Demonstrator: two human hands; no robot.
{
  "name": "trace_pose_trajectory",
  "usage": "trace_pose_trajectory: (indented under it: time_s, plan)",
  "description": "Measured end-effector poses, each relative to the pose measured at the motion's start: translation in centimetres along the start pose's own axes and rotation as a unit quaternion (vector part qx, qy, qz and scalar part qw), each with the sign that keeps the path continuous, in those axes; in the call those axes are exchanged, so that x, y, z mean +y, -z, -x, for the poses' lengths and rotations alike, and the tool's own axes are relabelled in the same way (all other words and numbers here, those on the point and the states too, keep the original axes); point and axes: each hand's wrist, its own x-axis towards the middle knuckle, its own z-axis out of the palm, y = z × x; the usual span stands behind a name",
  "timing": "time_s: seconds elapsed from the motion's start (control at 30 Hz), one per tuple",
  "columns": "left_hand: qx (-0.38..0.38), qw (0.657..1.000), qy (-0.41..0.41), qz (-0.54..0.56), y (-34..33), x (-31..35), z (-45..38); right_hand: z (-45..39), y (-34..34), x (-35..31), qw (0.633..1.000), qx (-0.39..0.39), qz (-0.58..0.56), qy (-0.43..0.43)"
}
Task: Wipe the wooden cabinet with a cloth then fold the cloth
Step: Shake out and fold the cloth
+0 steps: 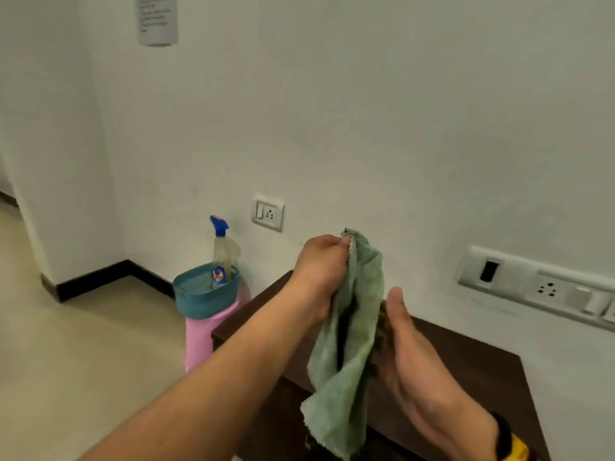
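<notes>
A green cloth (352, 331) hangs in the air above the dark wooden cabinet (466, 361). My left hand (319, 271) pinches the cloth's top corner between thumb and fingers. My right hand (406, 344) holds the cloth's right edge lower down, its fingers hidden behind the fabric. The cloth droops in loose folds, its frayed bottom edge near the lower frame border. The cabinet top stands against the white wall, partly covered by my arms.
A pink stool (199, 337) left of the cabinet carries a teal basket (199, 294) holding a spray bottle (221, 254). Wall sockets (269, 212) and a switch strip (545, 287) sit on the wall. Beige floor extends to the left.
</notes>
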Motion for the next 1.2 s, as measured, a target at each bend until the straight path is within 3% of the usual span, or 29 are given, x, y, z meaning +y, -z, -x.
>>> trace_pose_trajectory:
  time_s: [0.03,0.1,0.2,0.3,0.37,0.47,0.53,0.67,0.77,0.87,0.93,1.03,1.1,1.2]
  plan:
    - [0.010,0.993,-0.065,-0.099,-0.1,0.7,0.0,0.3,-0.3,-0.5,1.000,0.008,0.015,0.014]
    - [-0.044,0.964,-0.165,-0.204,-0.9,3.2,0.5,1.2,-0.4,-1.7,0.997,0.049,0.048,0.045]
    - [-0.148,0.959,-0.170,-0.170,-1.9,6.9,1.3,2.6,0.5,-3.9,0.995,0.075,0.050,0.048]
    - [-0.157,0.984,-0.035,-0.076,-2.7,8.2,0.3,3.7,1.8,-6.5,0.995,0.092,0.030,0.032]
    - [-0.145,0.983,0.063,-0.097,-1.9,6.5,-0.2,3.9,2.3,-8.0,0.995,0.100,0.011,0.018]
    - [-0.212,0.941,0.218,-0.145,0.6,2.4,0.6,4.0,2.5,-8.6,0.992,0.123,-0.013,-0.027]
    - [-0.282,0.914,0.263,-0.124,2.6,0.8,2.0,4.1,2.5,-8.3,0.992,0.108,-0.026,-0.053]
    - [-0.248,0.955,0.150,-0.066,5.3,0.9,3.7,4.7,3.2,-7.6,0.994,0.040,-0.062,-0.077]
    - [-0.208,0.977,0.038,-0.034,7.3,3.5,3.2,4.8,3.4,-7.3,0.998,0.015,-0.055,-0.016]
    - [-0.253,0.965,0.054,-0.048,8.1,5.2,3.3,3.9,3.2,-6.8,0.998,0.018,-0.057,0.005]
    - [-0.270,0.945,0.088,-0.161,7.8,4.1,3.7,3.4,3.1,-5.7,0.999,0.016,-0.042,-0.008]
    - [-0.220,0.915,-0.072,-0.331,7.3,4.5,2.6,3.4,3.0,-4.1,0.999,0.020,-0.034,-0.014]
    - [-0.216,0.859,-0.193,-0.421,6.2,7.3,1.5,3.1,2.7,-3.7,0.999,0.032,-0.022,-0.012]
    - [-0.269,0.780,-0.263,-0.500,4.1,11.4,0.5,2.8,2.4,-3.0,0.998,0.033,-0.041,0.016]
